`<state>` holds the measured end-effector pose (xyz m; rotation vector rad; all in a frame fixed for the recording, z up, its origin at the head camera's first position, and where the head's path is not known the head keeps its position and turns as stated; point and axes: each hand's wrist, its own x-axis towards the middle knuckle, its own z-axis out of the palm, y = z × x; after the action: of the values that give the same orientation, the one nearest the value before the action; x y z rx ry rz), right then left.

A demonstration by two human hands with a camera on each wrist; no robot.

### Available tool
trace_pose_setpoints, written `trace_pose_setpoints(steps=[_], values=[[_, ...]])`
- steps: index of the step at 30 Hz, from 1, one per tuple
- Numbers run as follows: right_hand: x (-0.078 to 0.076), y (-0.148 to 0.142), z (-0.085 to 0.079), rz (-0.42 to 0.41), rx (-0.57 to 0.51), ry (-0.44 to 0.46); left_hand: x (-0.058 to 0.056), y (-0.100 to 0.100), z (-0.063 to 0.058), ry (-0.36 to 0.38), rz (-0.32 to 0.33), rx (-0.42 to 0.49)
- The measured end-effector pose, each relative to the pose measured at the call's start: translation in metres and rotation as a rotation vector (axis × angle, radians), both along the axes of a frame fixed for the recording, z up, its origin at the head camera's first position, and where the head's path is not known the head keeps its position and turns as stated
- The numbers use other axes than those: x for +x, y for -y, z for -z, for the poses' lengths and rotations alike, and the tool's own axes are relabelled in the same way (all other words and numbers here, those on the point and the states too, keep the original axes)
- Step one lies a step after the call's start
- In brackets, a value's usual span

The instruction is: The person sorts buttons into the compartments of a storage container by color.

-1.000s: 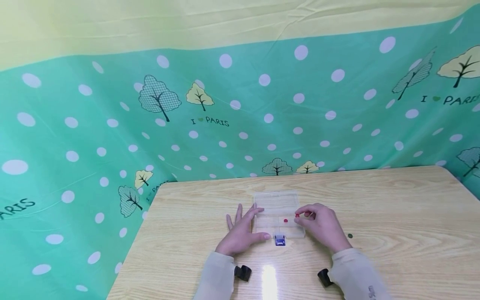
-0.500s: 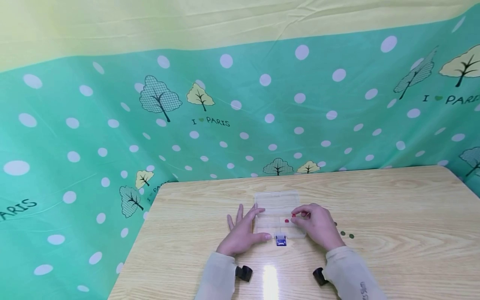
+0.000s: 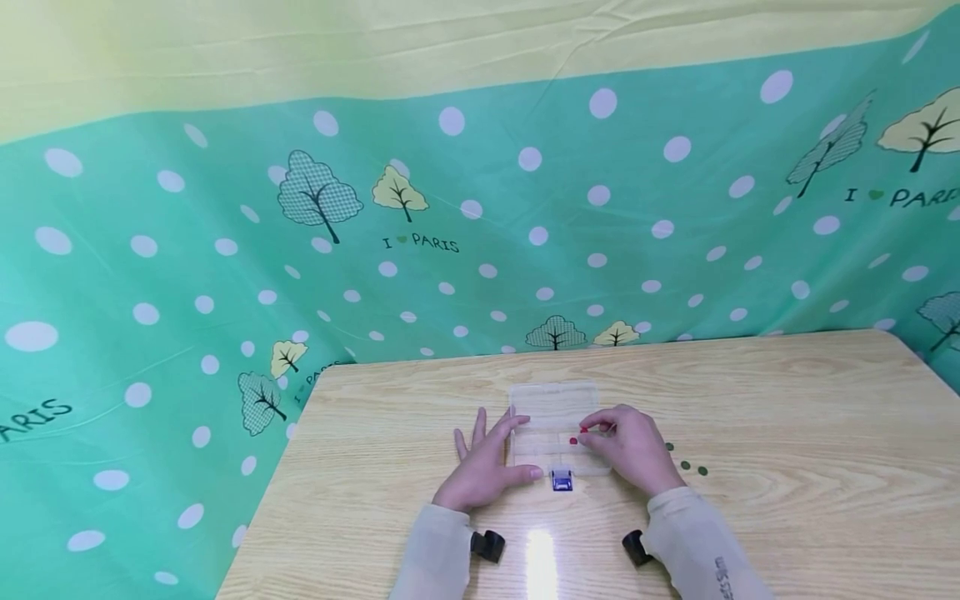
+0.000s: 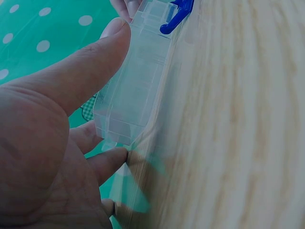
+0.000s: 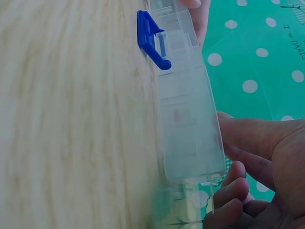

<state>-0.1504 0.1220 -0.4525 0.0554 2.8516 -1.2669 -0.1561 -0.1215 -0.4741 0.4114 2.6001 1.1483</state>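
Note:
A clear plastic compartment box (image 3: 555, 406) stands on the table with its lid raised at the back and its blue latch (image 3: 562, 481) at the front. One small round red piece (image 3: 573, 441) lies inside it, right of the middle. Over the box's right part, my right hand (image 3: 628, 446) pinches a second small red piece (image 3: 584, 431) between thumb and index finger. My left hand (image 3: 483, 471) rests spread on the box's left side, thumb along the front edge and index finger reaching over it. In the right wrist view, the box wall (image 5: 190, 119) hides the right fingertips.
Three small dark green discs (image 3: 686, 465) lie on the wooden table (image 3: 810, 433), right of the right hand. A green dotted curtain (image 3: 480, 225) hangs behind the table and at its left side.
My right hand has moved slightly left with the red piece, further over the box. More green discs now show beside its wrist. The left hand stays in place.

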Motion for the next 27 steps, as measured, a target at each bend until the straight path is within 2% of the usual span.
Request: trace_pose_setpoints(steps=[27], values=[[-0.0036,-0.0017,-0.0006,-0.032,0.004,0.023,-0.0002,-0.0003,-0.0007,-0.004,0.004,-0.007]])
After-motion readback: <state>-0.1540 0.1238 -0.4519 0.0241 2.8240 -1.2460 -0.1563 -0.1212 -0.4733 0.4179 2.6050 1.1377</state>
